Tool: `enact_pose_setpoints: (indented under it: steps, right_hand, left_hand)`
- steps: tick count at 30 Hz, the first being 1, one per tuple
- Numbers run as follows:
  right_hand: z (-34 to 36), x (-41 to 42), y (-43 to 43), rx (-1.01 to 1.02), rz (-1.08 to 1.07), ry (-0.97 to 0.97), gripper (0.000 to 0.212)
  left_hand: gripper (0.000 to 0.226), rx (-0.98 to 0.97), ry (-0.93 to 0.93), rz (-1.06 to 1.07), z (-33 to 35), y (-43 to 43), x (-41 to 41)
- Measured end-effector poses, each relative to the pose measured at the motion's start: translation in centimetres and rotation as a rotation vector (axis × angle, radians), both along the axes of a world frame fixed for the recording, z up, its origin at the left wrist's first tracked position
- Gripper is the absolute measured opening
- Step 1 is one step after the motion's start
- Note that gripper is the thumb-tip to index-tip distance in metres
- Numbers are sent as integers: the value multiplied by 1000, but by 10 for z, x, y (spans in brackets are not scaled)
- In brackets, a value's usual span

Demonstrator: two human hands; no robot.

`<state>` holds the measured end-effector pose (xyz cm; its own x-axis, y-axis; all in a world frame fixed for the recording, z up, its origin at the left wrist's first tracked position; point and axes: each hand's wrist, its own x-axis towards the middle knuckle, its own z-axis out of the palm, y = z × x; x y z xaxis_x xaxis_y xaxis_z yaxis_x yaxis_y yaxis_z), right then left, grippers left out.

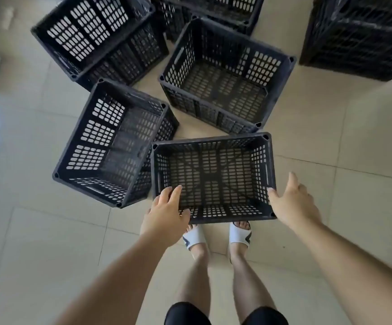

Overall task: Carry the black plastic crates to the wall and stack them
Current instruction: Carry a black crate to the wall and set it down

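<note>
The nearest black crate sits on the tiled floor just ahead of the person's slippered feet. Left hand and right hand reach its near corners, fingers spread, each grip apart; contact seems light at most. Other crates lie beyond.
</note>
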<state>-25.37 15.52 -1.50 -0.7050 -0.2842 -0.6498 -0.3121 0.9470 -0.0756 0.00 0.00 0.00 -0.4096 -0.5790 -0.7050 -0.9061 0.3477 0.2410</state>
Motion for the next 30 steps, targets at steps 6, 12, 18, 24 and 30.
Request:
enact_pose_setpoints:
  steps: [6, 12, 18, 24, 30]
  right_hand:
    - [-105, -17, 10, 95, -81, -52, 72]
    - [-198, -42, 8, 138, -133, -53, 63]
    - [-263, -61, -1, 20, -147, 18, 35]
    - [-294, -68, -4, -173, -390, -48, 23]
    - [-272, -72, 6, -206, -441, -98, 11]
  left_hand:
    - [58, 68, -106, 375, -112, -9, 15]
    - [59, -22, -146, 618, -209, -43, 26]
    - [53, -106, -132, 765, -276, -72, 34]
    - [34, -122, -60, 912, -308, -88, 37]
    - [15, -16, 0, 995, -290, -87, 39]
